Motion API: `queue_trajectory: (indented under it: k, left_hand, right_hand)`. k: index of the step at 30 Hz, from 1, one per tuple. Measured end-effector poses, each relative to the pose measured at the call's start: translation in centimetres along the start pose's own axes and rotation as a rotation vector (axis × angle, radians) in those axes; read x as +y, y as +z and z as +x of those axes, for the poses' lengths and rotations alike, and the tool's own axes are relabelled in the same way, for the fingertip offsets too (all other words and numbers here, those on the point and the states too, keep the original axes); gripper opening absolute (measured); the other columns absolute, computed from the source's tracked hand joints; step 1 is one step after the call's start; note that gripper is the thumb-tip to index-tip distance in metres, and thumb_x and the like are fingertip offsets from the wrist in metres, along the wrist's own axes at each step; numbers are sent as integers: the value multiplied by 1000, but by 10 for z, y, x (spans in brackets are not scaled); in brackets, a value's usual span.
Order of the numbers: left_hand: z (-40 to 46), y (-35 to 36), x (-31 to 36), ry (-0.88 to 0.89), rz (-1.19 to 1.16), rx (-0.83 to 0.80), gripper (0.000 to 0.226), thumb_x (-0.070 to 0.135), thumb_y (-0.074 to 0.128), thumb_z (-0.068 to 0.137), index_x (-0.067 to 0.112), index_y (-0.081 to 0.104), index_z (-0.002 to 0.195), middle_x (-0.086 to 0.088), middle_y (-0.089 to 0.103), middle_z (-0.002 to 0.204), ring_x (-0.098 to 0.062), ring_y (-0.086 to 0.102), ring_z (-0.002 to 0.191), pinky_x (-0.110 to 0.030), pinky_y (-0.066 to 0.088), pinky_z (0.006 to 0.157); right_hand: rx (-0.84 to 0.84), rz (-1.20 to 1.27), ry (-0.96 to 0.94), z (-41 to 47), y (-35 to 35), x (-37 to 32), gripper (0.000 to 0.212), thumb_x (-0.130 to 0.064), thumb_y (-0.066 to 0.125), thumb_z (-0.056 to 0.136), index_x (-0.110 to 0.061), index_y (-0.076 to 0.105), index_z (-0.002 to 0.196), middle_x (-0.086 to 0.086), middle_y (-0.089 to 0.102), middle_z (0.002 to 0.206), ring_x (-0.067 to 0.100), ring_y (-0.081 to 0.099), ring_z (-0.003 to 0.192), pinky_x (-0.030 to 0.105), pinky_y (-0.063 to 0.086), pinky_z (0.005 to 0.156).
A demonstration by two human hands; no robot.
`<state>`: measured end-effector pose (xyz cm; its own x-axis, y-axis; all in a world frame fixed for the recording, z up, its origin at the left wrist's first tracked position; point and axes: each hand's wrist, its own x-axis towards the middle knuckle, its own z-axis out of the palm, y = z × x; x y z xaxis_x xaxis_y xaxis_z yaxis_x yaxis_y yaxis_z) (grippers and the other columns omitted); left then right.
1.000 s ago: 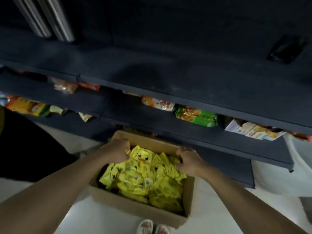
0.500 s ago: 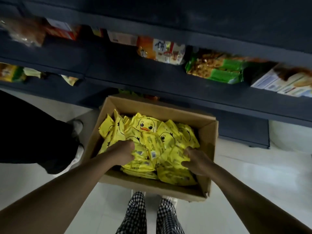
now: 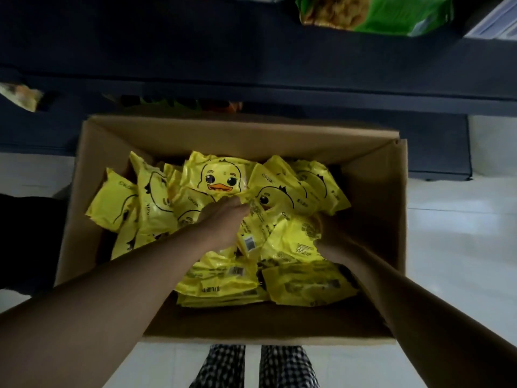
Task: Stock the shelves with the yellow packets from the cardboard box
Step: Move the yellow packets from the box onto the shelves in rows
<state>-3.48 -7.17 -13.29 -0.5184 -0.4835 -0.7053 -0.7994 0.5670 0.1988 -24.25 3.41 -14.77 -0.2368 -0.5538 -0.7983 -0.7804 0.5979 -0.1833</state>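
both hands [image 3: 221, 219] inside box [image 3: 391, 219]; packets [image 3: 221, 180] heaped

- Floor [image 3: 458, 270]: pale, glossy tiles; cardboard box [image 3: 391, 219] sits on it, open-topped, just in front of shelf unit.
- Box holds loose heap of yellow packets [image 3: 221, 179] w/ duck faces.
- Dark shelf [image 3: 223, 46] runs across top of view; green snack bag [image 3: 375, 12] lies on it at upper right, white item [image 3: 492, 26] at far right edge, partly cut off.
- Lower shelf level, left: a pale wrapped pkg [image 3: 19, 95], blurred.
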Motion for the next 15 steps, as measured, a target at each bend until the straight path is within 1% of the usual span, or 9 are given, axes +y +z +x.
queue_trajectory:
  k: [1,2,4,5,8,10,11,13,15]
  left_hand:
    - [5,3,-1,43,60,-3,69,3,64,79,24,38,140,-2,31,146,-21,30,134,-37,37,99]
    - [9,6,-2,81,103,-20,75,4,65,78,26,34,143,-2,20,152,-23,19,140,-41,31,107]
    - [17,11,-1,115,127,-76,86,11,70,75,31,25,145,0,6,157,-25,3,145,-47,20,114]
    - [21,12,0,117,138,-98,91,15,73,73,34,22,146,0,3,157,-25,0,146,-47,18,115]
    - [28,16,2,132,247,-87,98,22,75,70,36,15,146,-4,4,157,-27,4,144,-46,18,113]
    - [28,19,4,145,296,-48,95,20,72,73,34,14,147,-6,6,157,-29,8,143,-47,20,113]
    - [28,20,4,151,295,-32,92,17,69,74,34,15,147,-6,8,157,-29,9,143,-47,19,113]
    - [25,20,4,156,230,-13,81,12,63,79,34,23,146,-2,15,156,-28,12,143,-45,17,115]
    - [23,14,1,168,147,12,65,16,61,84,35,36,141,4,29,152,-24,20,141,-42,17,114]
  right_hand:
    - [-3,-9,5,3,5,1,48,-4,58,81,-20,40,124,6,48,120,25,49,112,32,45,77]
    - [13,-34,5,7,9,2,50,-4,60,80,-19,40,123,6,47,122,27,47,116,33,45,81]
    - [68,-125,-5,11,13,1,53,-4,63,78,-15,42,124,6,45,127,29,45,121,35,45,92]
    - [87,-165,-14,12,13,1,53,-5,66,78,-14,43,125,7,44,130,28,43,122,35,43,97]
    - [72,-202,-50,14,11,3,57,-14,73,76,-15,46,126,7,43,134,27,42,125,36,40,103]
    - [22,-149,-51,13,11,6,60,-14,74,76,-17,44,127,6,45,130,26,45,123,36,43,100]
    - [-11,-110,-43,12,10,7,58,-12,71,78,-19,41,128,6,46,128,26,47,121,36,45,97]
    - [-54,-36,-21,9,7,10,53,-6,62,83,-23,38,127,6,49,121,26,51,113,39,49,89]
    - [-82,33,-30,7,-1,9,53,-2,56,85,-22,36,129,9,51,118,27,54,104,39,52,82]
